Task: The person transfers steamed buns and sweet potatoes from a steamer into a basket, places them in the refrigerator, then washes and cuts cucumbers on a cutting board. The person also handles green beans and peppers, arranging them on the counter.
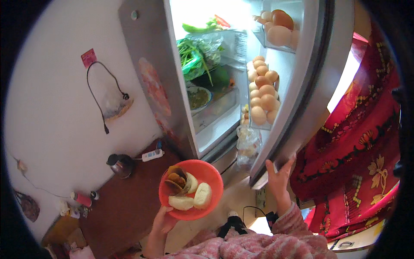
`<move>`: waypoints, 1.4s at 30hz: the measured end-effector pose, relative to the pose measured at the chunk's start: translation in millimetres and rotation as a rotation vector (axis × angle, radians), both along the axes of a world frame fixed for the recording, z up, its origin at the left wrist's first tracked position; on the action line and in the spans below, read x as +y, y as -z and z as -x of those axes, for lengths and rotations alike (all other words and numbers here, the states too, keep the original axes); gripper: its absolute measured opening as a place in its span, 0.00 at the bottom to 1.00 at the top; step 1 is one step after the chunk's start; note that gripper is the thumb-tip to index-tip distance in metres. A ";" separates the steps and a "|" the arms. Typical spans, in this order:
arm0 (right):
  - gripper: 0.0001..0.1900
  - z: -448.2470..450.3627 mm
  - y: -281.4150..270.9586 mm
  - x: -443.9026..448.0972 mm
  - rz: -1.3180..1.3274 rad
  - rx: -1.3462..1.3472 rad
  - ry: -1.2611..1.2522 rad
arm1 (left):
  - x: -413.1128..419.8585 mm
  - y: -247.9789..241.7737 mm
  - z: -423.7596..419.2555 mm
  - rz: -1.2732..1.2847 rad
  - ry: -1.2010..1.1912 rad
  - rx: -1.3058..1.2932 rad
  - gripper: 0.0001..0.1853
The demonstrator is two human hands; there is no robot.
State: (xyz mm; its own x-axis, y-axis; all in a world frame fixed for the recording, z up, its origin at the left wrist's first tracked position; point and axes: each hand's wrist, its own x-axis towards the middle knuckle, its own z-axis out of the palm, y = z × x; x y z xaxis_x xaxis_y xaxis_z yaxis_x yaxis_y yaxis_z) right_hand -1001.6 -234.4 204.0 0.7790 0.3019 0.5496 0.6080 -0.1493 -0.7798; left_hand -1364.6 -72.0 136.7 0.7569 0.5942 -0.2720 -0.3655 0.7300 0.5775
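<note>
My left hand (164, 220) grips the near rim of a red plastic bowl (217, 189), which holds several pale steamed buns (203, 195) and some brown, folded food (176, 180). Spread against the lower edge of the refrigerator door (299, 119) is my right hand (278, 178); the door stands ajar. Inside the door, brown eggs (267, 102) fill a rack, and more eggs (279, 35) sit on a shelf above. A plastic bag (248, 145) lies below them. Green vegetables (190, 56) in bags and a bowl of food (198, 98) rest on the inner shelves.
To the left, a dark red table (129, 200) bears a metal kettle (120, 165), a white power strip (153, 155) and a red spool-like item (81, 198). A black cable (89, 84) hangs on the wall. At the right hangs a red floral curtain (352, 155).
</note>
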 end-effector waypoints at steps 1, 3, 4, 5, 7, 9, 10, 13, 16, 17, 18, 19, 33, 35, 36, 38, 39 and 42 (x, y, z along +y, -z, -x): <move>0.52 -12.2 7.1 -8.5 -0.025 -0.001 0.005 | -0.2 -4.0 -16.9 0.016 -0.006 0.032 0.34; 0.53 -34.9 16.1 -20.0 -0.096 0.030 0.032 | 9.4 -12.4 -51.9 -0.001 0.044 -0.056 0.34; 0.54 -42.1 21.7 -26.2 -0.093 0.063 0.042 | 13.2 -15.6 -66.2 0.046 0.034 -0.008 0.33; 0.54 -48.9 26.6 -32.5 -0.092 0.080 0.037 | 15.7 -19.7 -81.1 0.066 0.042 -0.005 0.33; 0.55 -60.3 32.9 -43.6 -0.131 0.202 0.039 | 20.6 -26.3 -110.6 0.091 0.057 -0.018 0.33; 0.55 -69.6 36.7 -51.6 -0.108 0.147 0.046 | 25.5 -37.3 -137.1 0.090 0.076 -0.025 0.32; 0.53 -74.2 38.4 -55.7 -0.099 0.159 0.057 | 27.1 -44.4 -146.0 -0.001 0.076 -0.008 0.32; 0.53 -86.5 43.4 -57.1 -0.148 0.128 0.080 | 35.6 -67.2 -181.4 0.085 0.148 -0.137 0.32; 0.55 -94.7 47.8 -58.9 -0.285 0.236 0.041 | 45.2 -98.0 -204.7 0.031 0.135 -0.044 0.33; 0.52 -96.5 49.1 -60.6 -0.308 0.261 0.017 | 49.0 -110.9 -212.4 -0.016 0.146 -0.035 0.33; 0.50 -98.6 50.3 -63.1 -0.351 0.276 -0.026 | 50.8 -123.9 -216.9 -0.043 0.162 -0.062 0.33; 0.49 -101.2 51.3 -65.2 -0.279 0.251 0.031 | 52.6 -137.7 -221.3 -0.094 0.196 -0.120 0.33; 0.55 -136.2 85.3 -61.7 -0.212 -0.127 0.165 | 76.6 -312.0 -294.3 -0.336 -0.012 -0.144 0.33; 0.55 -138.7 85.1 -60.5 -0.220 -0.168 0.154 | 87.1 -333.0 -303.2 -0.355 0.021 -0.153 0.33; 0.55 -137.6 84.3 -61.0 -0.220 -0.157 0.149 | 90.8 -340.7 -307.6 -0.371 -0.016 -0.154 0.33; 0.57 -135.6 81.6 -62.1 -0.210 -0.098 0.140 | 97.1 -352.6 -315.3 -0.389 -0.087 -0.140 0.33; 0.57 -135.6 79.9 -62.6 -0.187 -0.102 0.149 | 100.1 -357.7 -318.7 -0.404 -0.110 -0.145 0.33; 0.58 -136.5 76.5 -65.9 -0.102 -0.174 0.165 | 110.9 -369.0 -326.1 -0.408 -0.181 -0.158 0.33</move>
State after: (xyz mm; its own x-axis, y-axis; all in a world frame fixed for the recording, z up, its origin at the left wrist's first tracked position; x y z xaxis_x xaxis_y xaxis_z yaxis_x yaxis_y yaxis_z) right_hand -865.1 -300.3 127.4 0.7043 0.1148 0.7006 0.7082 -0.1833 -0.6819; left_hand -1038.5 38.9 505.8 0.6445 0.7549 0.1212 -0.5723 0.3713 0.7312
